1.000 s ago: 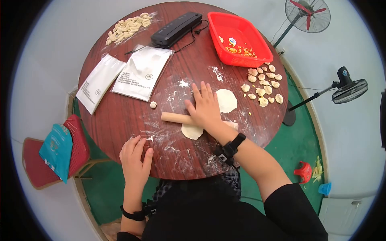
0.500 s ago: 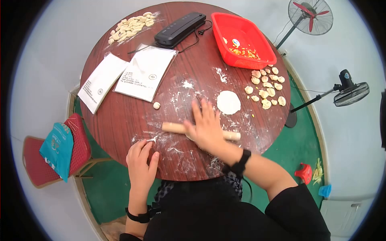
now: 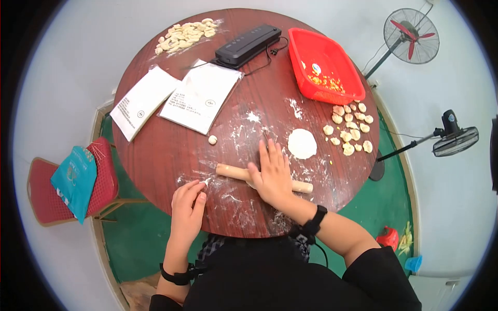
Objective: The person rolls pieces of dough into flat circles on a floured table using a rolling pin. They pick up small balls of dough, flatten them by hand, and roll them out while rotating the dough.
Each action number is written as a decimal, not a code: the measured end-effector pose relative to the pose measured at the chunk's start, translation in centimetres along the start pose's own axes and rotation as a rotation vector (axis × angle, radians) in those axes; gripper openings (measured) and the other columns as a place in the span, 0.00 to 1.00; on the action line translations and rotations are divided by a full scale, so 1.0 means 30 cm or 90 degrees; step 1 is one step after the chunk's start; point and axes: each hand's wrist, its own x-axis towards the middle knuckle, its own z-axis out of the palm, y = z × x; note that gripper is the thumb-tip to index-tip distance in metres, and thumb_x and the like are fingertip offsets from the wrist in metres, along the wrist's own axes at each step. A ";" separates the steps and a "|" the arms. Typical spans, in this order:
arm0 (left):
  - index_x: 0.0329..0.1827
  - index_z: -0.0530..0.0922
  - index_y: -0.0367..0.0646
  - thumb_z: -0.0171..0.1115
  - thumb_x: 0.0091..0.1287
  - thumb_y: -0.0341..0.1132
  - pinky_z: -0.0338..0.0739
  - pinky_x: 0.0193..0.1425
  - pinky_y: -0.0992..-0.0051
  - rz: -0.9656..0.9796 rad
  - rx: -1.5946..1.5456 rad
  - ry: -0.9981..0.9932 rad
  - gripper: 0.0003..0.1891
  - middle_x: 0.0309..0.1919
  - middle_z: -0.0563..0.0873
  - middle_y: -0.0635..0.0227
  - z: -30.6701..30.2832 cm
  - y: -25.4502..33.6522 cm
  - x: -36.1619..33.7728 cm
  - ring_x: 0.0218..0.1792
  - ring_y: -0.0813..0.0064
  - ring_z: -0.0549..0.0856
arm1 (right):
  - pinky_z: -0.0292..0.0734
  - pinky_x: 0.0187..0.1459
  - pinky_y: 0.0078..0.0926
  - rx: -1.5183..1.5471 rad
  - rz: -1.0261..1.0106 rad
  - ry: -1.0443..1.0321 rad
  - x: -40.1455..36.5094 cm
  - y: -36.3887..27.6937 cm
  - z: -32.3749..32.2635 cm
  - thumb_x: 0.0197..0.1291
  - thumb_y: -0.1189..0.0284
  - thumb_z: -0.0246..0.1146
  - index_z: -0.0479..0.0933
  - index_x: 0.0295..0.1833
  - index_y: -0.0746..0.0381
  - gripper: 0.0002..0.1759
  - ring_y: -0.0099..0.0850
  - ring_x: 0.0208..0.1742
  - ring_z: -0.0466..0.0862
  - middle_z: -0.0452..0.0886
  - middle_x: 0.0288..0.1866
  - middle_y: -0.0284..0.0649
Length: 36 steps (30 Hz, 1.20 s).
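Note:
My right hand [image 3: 273, 173] lies flat with its fingers stretched out across the middle of a wooden rolling pin [image 3: 233, 171]. A sliver of something pale shows under the pin beside the palm, mostly hidden. My left hand [image 3: 188, 210] rests at the near left edge of the table, fingers apart and holding nothing, its fingertips near a patch of flour. A round flat dough wrapper [image 3: 302, 143] lies to the right, beyond the pin. One small dough ball [image 3: 212, 140] sits beyond the left end of the pin.
The round brown table [image 3: 150, 171] bears two white packets [image 3: 201, 98], a black appliance [image 3: 248, 45] with a cord, a red basket [image 3: 328, 65] with colourful bits, small dough pieces [image 3: 355, 135] at right and a pile of dough pieces [image 3: 188, 35] at far left. Two fans [image 3: 411, 36] stand beyond.
The view has shifted, so the table items appear a little lower and mostly further right. My right hand stays flat on the pin, which looks slightly more tilted. My left hand remains at the edge.

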 end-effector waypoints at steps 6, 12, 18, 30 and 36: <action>0.53 0.80 0.36 0.55 0.70 0.36 0.66 0.66 0.60 0.011 -0.008 -0.002 0.15 0.55 0.81 0.56 -0.006 0.018 0.027 0.59 0.56 0.77 | 0.45 0.75 0.57 -0.081 0.036 0.186 0.213 0.075 0.017 0.70 0.51 0.48 0.53 0.77 0.65 0.39 0.54 0.79 0.49 0.51 0.79 0.58; 0.53 0.80 0.36 0.55 0.70 0.36 0.67 0.65 0.60 -0.002 -0.017 0.013 0.15 0.54 0.82 0.56 -0.003 -0.021 0.008 0.58 0.56 0.77 | 0.43 0.74 0.62 -0.046 -0.077 -0.021 -0.087 -0.031 0.005 0.68 0.48 0.48 0.52 0.79 0.60 0.40 0.52 0.80 0.48 0.48 0.80 0.56; 0.52 0.80 0.36 0.54 0.70 0.35 0.67 0.66 0.61 0.003 -0.019 -0.002 0.14 0.54 0.82 0.56 -0.018 -0.010 0.028 0.58 0.55 0.77 | 0.46 0.73 0.62 -0.030 0.104 0.134 0.214 0.046 0.005 0.69 0.51 0.49 0.52 0.78 0.61 0.39 0.52 0.80 0.50 0.51 0.79 0.56; 0.54 0.80 0.37 0.54 0.71 0.35 0.65 0.68 0.65 -0.037 -0.052 -0.044 0.14 0.57 0.80 0.57 -0.016 -0.022 0.039 0.61 0.59 0.75 | 0.45 0.73 0.62 -0.016 -0.019 0.089 0.080 -0.005 0.048 0.69 0.49 0.48 0.51 0.79 0.60 0.40 0.54 0.79 0.50 0.50 0.78 0.57; 0.52 0.81 0.36 0.56 0.70 0.34 0.66 0.68 0.65 -0.012 -0.061 -0.015 0.14 0.56 0.82 0.57 -0.010 0.010 0.047 0.60 0.60 0.77 | 0.53 0.71 0.58 -0.008 0.046 0.253 0.289 0.087 0.062 0.67 0.53 0.54 0.57 0.75 0.62 0.38 0.54 0.76 0.57 0.58 0.75 0.57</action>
